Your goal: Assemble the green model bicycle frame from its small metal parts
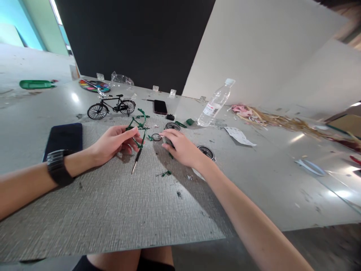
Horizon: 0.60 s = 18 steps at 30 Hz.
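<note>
My right forearm crosses the worktop. My left grip pinches a green toy-bicycle frame, seemingly to steady it; whether my right grip, beside a dark ring, holds anything, I cannot tell. A spoked wheel lies beyond, likely for easy reach.
</note>
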Motion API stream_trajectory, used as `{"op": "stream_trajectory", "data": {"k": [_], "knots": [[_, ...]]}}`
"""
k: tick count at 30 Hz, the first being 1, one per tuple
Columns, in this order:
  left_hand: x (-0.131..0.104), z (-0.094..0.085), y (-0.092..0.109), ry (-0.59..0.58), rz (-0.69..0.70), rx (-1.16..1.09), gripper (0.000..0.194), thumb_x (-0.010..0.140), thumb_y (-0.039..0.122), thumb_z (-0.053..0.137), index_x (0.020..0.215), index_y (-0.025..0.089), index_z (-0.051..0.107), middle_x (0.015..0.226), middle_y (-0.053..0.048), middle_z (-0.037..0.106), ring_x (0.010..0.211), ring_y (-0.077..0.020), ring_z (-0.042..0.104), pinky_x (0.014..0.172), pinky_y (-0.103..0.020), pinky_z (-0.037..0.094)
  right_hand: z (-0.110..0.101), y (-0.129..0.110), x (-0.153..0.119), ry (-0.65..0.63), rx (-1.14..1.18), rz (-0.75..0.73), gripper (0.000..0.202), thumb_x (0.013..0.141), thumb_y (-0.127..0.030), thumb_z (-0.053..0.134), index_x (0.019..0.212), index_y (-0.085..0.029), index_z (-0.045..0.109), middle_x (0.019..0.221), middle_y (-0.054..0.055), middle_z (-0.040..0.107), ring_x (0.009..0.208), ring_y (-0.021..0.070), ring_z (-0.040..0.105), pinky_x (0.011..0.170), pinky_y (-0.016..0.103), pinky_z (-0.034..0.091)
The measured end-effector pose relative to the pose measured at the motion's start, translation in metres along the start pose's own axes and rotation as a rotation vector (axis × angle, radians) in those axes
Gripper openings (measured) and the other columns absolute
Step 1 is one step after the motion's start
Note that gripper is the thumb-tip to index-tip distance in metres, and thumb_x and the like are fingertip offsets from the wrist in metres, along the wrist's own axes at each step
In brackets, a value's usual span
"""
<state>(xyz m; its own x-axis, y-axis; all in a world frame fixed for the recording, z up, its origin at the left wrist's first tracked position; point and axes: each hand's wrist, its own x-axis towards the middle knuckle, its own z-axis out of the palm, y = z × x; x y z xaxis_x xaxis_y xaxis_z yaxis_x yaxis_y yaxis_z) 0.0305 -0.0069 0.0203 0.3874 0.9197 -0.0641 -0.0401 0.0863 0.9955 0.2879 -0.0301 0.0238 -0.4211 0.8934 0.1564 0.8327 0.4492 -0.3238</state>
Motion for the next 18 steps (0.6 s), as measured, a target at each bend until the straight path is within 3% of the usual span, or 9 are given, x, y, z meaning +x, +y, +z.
{"op": "stream_trajectory", "data": {"k": [2,5,11,18], "knots": [[0.000,0.000,0.000,-0.001,0.000,0.000,0.031,0.092,0.045,0.069,0.083,0.016,0.068,0.085,-0.004,0.075,0.063,-0.0105,0.068,0.051,-0.018,0.049,0.000,0.002,0.001,-0.033,-0.001,0.005,0.043,0.104,-0.027,0.047,0.146,-0.026,0.056,0.156,0.010,0.050,0.145,0.0306,0.045,0.119,0.051,0.039],[0.000,-0.001,0.000,0.005,-0.003,-0.019,0.031,0.091,0.045,0.070,0.082,0.016,0.068,0.085,-0.004,0.075,0.063,-0.0109,0.068,0.051,-0.019,0.049,-0.004,0.008,0.001,-0.065,0.033,0.003,0.039,0.104,-0.030,0.048,0.142,-0.031,0.060,0.147,0.007,0.060,0.136,0.0292,0.054,0.114,0.050,0.044],[-0.001,0.000,0.001,0.016,-0.016,-0.042,0.029,0.094,0.044,0.068,0.084,0.017,0.066,0.085,-0.002,0.076,0.063,-0.0097,0.068,0.052,-0.019,0.048,-0.024,0.025,-0.008,-0.050,0.044,0.136,0.043,0.095,-0.043,0.063,0.136,-0.029,0.066,0.142,0.010,0.063,0.124,0.0334,0.061,0.100,0.052,0.051],[-0.001,0.000,0.001,0.013,-0.015,-0.028,0.029,0.093,0.044,0.069,0.084,0.016,0.067,0.085,-0.002,0.075,0.062,-0.0097,0.068,0.052,-0.018,0.049,-0.026,0.027,-0.004,0.026,0.086,0.144,0.028,0.093,-0.028,0.062,0.117,-0.024,0.075,0.118,0.010,0.074,0.100,0.0273,0.069,0.088,0.046,0.054]]}}
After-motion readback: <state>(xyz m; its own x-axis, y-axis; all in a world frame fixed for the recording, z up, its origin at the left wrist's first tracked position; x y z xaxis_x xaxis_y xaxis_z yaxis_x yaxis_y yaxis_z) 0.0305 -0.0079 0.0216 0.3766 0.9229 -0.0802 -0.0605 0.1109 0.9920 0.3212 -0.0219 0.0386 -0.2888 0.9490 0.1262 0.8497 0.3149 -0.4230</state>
